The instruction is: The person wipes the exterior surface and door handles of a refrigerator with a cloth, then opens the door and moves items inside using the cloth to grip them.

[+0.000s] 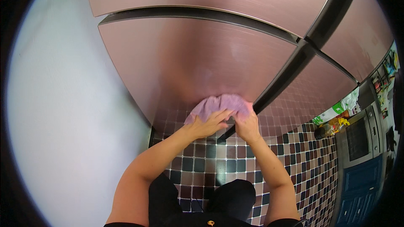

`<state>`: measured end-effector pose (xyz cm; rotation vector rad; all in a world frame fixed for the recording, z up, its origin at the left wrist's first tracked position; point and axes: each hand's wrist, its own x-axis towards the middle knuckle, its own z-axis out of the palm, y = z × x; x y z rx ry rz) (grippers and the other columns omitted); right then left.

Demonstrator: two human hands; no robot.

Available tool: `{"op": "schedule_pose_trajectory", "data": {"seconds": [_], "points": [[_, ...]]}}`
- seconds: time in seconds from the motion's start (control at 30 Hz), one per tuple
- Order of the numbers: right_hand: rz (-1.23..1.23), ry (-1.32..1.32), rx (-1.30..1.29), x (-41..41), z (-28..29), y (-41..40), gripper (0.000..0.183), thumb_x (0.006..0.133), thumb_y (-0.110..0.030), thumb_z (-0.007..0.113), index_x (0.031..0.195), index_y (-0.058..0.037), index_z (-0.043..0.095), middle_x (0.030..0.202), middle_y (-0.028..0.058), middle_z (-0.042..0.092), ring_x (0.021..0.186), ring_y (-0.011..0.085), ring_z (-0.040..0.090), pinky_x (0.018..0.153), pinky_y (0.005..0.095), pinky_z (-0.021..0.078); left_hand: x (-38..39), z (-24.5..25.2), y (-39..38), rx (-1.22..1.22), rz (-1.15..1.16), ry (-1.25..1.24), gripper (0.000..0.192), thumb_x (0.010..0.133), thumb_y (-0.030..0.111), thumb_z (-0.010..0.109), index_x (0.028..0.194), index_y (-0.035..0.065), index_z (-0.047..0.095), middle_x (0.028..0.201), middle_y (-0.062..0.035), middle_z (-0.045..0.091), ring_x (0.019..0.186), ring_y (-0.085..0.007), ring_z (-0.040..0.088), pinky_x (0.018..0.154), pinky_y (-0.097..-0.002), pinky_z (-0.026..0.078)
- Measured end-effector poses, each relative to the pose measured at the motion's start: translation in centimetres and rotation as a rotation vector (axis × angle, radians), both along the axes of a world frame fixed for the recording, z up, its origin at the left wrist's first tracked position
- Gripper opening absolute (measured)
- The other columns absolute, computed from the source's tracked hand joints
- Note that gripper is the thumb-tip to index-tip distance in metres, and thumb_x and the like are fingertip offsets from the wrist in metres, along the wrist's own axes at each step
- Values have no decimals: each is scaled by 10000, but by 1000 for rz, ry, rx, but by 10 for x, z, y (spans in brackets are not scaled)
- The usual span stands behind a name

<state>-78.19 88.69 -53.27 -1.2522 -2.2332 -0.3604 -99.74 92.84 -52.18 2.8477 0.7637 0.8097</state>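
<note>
A crumpled purple cloth [217, 105] with a pink part at its right end lies against the lower part of a pinkish metallic refrigerator door [202, 53]. My left hand [206, 124] is on the cloth's left and middle part, its fingers pointing right. On the right end of the cloth is my right hand [247, 124], with its fingers bent around the fabric. The fingertips of both hands are close together but partly hidden by cloth and hand.
A pale wall [79, 101] stands close on the left. Mosaic-patterned floor tiles [205, 165] lie below. At the right are bottles [331, 127], a white-and-green package [328, 115], a built-in oven [358, 138] and blue cabinets [361, 176].
</note>
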Motion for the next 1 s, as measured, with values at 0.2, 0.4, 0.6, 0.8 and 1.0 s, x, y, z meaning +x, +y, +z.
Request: {"op": "schedule_pose_trajectory", "data": {"seconds": [0.2, 0.4, 0.6, 0.8, 1.0], "points": [[127, 596, 338, -58, 39, 19, 718, 880, -402, 682, 1353, 67, 415, 1291, 275, 545, 1185, 435, 526, 1084, 575, 283, 12, 88, -1, -472, -364, -633, 980, 873, 711, 433, 1515, -7, 252, 1419, -226, 473, 1301, -341, 467, 1071, -425, 360], [-151, 389, 697, -83, 75, 63, 709, 871, -179, 668, 1487, -24, 353, 1367, 265, 469, 1303, 451, 391, 1084, 554, 274, -31, 110, 2, -678, -503, -908, 1088, 871, 800, 320, 1486, -95, 255, 1483, -231, 420, 1369, -339, 424, 1147, -444, 281], [-206, 195, 566, -177, 127, 66, 376, 724, -280, 699, 1070, -149, 634, 1164, 140, 545, 1247, 441, 423, 1053, 726, 209, -91, 19, -39, -685, -86, -1398, 692, 1032, 540, 298, 1129, -79, 592, 1165, -262, 637, 1107, -334, 626, 1021, -445, 435], [403, -502, 260, -180, -3, 71, 305, 807, -230, 561, 1080, -120, 643, 994, 9, 590, 1093, 179, 555, 1037, 398, 397, -111, -78, -39, -866, 400, -1591, 546, 1064, 443, 300, 1215, -9, 566, 1165, -130, 634, 1144, -221, 564, 991, -375, 426], [390, -149, 285, -171, 71, 68, 433, 764, -136, 608, 1194, -86, 628, 1188, 64, 608, 1125, 227, 571, 1095, 490, 352, -116, -21, -36, -380, 260, -1035, 592, 1054, 407, 337, 1431, -39, 428, 1501, -195, 377, 1365, -336, 392, 1146, -442, 260]]}}
